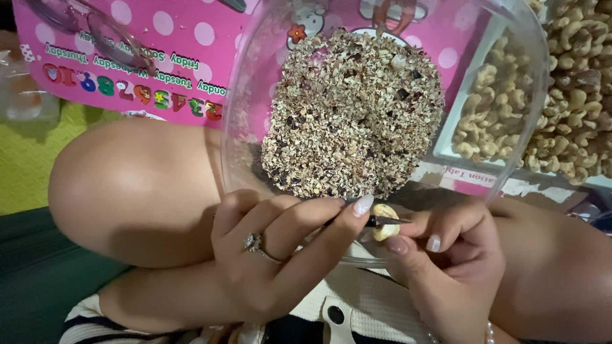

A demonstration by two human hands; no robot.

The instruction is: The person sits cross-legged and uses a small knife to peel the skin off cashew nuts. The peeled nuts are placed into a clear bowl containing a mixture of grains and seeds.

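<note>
My left hand (255, 255), with a ring on one finger, pinches a small dark-handled tool (381, 221) whose tip rests on a pale cashew nut (384, 212). My right hand (454, 267) holds that nut between thumb and fingertips. Both hands meet at the near rim of a clear plastic bowl (233, 134). The bowl holds a heap of brown and tan nut skins (354, 114).
A white tray (446, 137) heaped with peeled cashews (574, 95) stands at the right. A pink polka-dot children's table (159, 44) lies behind the bowl, with clear glasses (95, 32) on it. My bare knee (134, 185) fills the left, over green fabric (32, 280).
</note>
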